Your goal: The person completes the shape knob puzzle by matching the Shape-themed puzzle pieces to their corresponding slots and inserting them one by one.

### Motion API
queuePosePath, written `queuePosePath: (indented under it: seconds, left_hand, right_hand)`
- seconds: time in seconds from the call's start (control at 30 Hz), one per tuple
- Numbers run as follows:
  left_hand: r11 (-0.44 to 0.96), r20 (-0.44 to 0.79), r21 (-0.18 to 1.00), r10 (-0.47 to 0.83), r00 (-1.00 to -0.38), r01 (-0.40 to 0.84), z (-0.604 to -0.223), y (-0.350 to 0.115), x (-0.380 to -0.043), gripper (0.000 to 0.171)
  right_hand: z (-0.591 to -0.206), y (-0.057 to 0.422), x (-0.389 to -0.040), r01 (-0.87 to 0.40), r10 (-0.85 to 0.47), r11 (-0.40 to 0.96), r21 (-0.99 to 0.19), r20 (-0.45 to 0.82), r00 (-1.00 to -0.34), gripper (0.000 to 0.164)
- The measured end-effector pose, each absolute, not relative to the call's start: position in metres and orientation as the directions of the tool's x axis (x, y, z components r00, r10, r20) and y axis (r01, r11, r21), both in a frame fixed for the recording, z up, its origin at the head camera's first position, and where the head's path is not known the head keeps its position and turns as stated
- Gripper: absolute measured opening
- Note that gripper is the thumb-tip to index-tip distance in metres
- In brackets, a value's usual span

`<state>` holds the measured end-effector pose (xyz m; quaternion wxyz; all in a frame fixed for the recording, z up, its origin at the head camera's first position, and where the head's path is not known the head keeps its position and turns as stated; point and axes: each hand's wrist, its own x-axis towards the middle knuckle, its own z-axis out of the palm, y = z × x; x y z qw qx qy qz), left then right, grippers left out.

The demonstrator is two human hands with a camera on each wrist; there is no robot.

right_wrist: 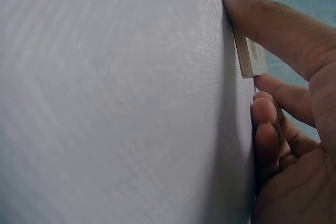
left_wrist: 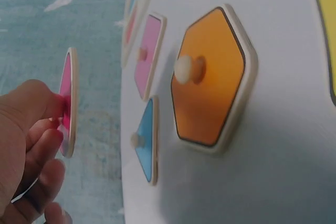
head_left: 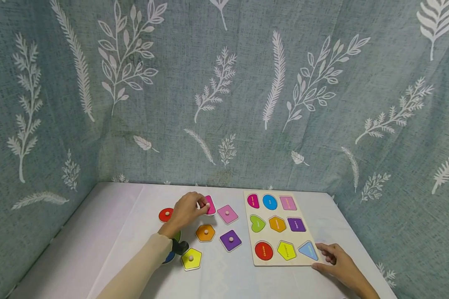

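My left hand point(head_left: 185, 211) pinches the knob of a magenta half-round puzzle piece point(head_left: 211, 207), which in the left wrist view is tilted nearly edge-on and raised off the table. Below and around that hand lie an orange hexagon piece point(head_left: 205, 233), a pink four-sided piece point(head_left: 228, 214) and a blue triangle piece point(left_wrist: 148, 142), the last hidden in the head view. At the right, my right hand point(head_left: 338, 265) holds the near right corner of the wooden puzzle board point(head_left: 266, 235), thumb point(right_wrist: 273, 27) on one edge and index finger on the other.
Also on the white table point(head_left: 224, 282) are a purple square piece point(head_left: 230, 241), a yellow pentagon piece point(head_left: 192, 260) and a red round piece point(head_left: 166, 214). Green and dark blue pieces are partly covered by my left wrist. A leaf-patterned curtain point(head_left: 243, 166) bounds the table's back and sides.
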<state>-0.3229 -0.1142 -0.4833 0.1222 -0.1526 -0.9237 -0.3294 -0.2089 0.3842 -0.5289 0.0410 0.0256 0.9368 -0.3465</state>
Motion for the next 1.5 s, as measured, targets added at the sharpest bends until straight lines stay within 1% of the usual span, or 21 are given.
queuePosePath:
  seconds: [0.7, 0.9, 1.17, 1.5]
  left_hand:
    - [0.672, 0.351, 0.567, 0.327, -0.877, 0.477, -0.495, -0.070, -0.337, 0.010]
    - [0.659, 0.347, 0.572, 0.345, -0.872, 0.488, -0.499, -0.059, -0.340, 0.011]
    - [0.651, 0.359, 0.554, 0.374, -0.855, 0.518, -0.495, -0.039, -0.347, 0.010]
    - [0.642, 0.338, 0.545, 0.419, -0.843, 0.538, -0.493, -0.016, -0.352, 0.011]
  right_hand:
    - [-0.528, 0.387, -0.204, 0.100, 0.040, 0.750, -0.654, -0.106, -0.994, 0.076]
    - [-0.529, 0.386, -0.204, 0.112, 0.055, 0.751, -0.651, -0.107, -0.993, 0.077]
    - [-0.528, 0.385, -0.207, 0.110, 0.061, 0.769, -0.630, -0.099, -0.993, 0.078]
    - [-0.528, 0.381, -0.208, 0.104, 0.062, 0.747, -0.656, -0.087, -0.994, 0.075]
